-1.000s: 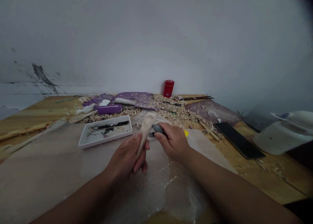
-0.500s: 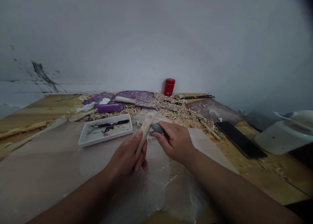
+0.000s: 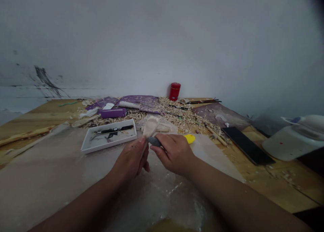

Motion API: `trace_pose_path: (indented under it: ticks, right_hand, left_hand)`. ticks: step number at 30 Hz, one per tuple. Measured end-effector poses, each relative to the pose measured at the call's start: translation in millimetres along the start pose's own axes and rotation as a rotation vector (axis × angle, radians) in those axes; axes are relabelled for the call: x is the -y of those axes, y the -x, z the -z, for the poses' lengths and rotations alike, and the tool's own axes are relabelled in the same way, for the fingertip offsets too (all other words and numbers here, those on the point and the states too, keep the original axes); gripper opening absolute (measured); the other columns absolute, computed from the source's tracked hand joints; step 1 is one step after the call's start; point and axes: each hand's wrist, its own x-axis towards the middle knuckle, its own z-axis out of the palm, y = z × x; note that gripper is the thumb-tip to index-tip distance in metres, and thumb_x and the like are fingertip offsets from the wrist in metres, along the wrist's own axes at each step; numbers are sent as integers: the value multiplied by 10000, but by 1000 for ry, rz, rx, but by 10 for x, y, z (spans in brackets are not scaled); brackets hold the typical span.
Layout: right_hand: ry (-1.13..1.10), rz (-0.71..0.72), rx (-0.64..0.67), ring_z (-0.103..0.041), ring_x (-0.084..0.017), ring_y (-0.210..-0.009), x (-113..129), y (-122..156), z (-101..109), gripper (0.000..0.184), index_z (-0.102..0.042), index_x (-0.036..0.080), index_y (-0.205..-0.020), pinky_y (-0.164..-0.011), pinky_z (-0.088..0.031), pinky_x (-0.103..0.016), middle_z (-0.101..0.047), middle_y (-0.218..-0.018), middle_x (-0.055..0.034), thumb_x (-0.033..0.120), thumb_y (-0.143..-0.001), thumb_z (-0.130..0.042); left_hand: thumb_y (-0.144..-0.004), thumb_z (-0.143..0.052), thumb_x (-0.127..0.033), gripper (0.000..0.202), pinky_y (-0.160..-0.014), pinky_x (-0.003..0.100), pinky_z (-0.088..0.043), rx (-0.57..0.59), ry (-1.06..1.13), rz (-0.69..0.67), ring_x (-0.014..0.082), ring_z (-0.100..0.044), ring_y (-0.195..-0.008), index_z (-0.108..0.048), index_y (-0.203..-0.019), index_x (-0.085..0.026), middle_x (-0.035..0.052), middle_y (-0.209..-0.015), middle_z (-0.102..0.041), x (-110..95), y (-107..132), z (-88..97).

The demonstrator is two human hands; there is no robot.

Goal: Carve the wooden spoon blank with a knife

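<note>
My left hand (image 3: 131, 157) is closed around the handle of a pale wooden spoon (image 3: 151, 124), whose broad bowl points away from me above the plastic sheet. My right hand (image 3: 176, 154) grips a carving tool (image 3: 155, 141) with a rounded grey end by the spoon's neck. A yellow end (image 3: 189, 138) shows behind the right hand and looks like part of the same tool. Its blade is hidden. Beyond the left hand lies a shallow white box (image 3: 108, 136) with a black pen-like tool (image 3: 116, 128) and small dark pieces in it.
Clear plastic sheeting (image 3: 63, 171) covers the near table. Wood shavings (image 3: 181, 115) are heaped along the back, by a red canister (image 3: 174, 91) and a purple roll (image 3: 112, 112). On the right are a black phone (image 3: 246, 145) and a white pot (image 3: 291, 141). Wooden sticks (image 3: 25, 136) lie left.
The spoon has turned so its bowl faces me more. My right hand has moved slightly left and down along it with the tool, and the yellow end has come into view.
</note>
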Motion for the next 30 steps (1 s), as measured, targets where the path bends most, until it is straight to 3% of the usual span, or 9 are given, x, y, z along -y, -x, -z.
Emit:
trace_pose_path:
  ticks: [3, 6, 8, 14, 20, 25, 27, 30]
  right_hand:
    - [22, -97, -39, -551, -144, -672, -103, -21, -3, 275, -550, 161, -897, -617, -362, -238, -613, -751, -39, 378, -839, -391]
    - [22, -275, -158, -525, -129, -595, -264, -52, 56, 262, -558, 164, -837, -545, -339, -218, -583, -672, -18, 376, -832, -404]
    - [-17, -322, -224, -502, -115, -553, -324, -62, 90, 254, -551, 169, -824, -521, -330, -208, -554, -619, 1, 376, -831, -404]
    - [-36, -186, -92, -559, -149, -705, -256, -20, 14, 271, -537, 166, -934, -626, -372, -233, -618, -801, -41, 377, -835, -398]
    - [5, -148, -88, -568, -157, -731, -282, 3, -25, 295, -530, 159, -968, -637, -378, -238, -624, -837, -53, 386, -834, -398]
    - [43, -169, -65, -546, -144, -636, -270, -6, -1, 281, -549, 162, -888, -580, -366, -239, -607, -720, -35, 396, -824, -407]
    - [44, -184, -92, -529, -142, -618, -257, -12, 22, 270, -556, 161, -841, -574, -369, -242, -584, -678, -30, 388, -820, -413]
    - [-22, -168, -273, -527, -158, -740, -254, -25, 71, 232, -558, 159, -879, -666, -399, -263, -569, -791, -57, 345, -811, -436]
  left_hand:
    - [-781, -354, -493, 391, -429, 262, -428, -12, -40, -6, 62, -261, -285, -388, -536, -191, -90, -297, -295, 25, -24, 21]
    - [-787, -380, -456, 340, -446, 250, -427, -11, -79, -12, 63, -279, -305, -404, -579, -188, -98, -314, -308, 52, -54, 36]
    - [-789, -392, -436, 309, -462, 248, -431, -3, -96, -16, 67, -305, -324, -402, -601, -190, -99, -330, -324, 66, -73, 45]
    - [-787, -429, -379, 220, -449, 218, -410, 15, -95, -26, 58, -365, -338, -375, -687, -191, -107, -394, -403, 104, -129, 81]
    - [-753, -460, -371, 188, -303, 160, -231, -3, -184, 19, 60, -316, -276, -381, -759, -200, -102, -365, -434, 110, -141, 73]
    - [-714, -510, -352, 207, -366, 182, -319, -107, -307, -40, 72, -389, -350, -499, -825, -178, -87, -423, -421, 86, -112, 75]
    - [-708, -513, -367, 241, -402, 195, -352, -167, -402, -91, 82, -426, -399, -549, -852, -178, -63, -491, -467, 78, -112, 94]
    - [-692, -530, -359, 248, -433, 200, -365, -246, -538, -144, 90, -460, -446, -607, -853, -187, -37, -561, -529, 65, -129, 129]
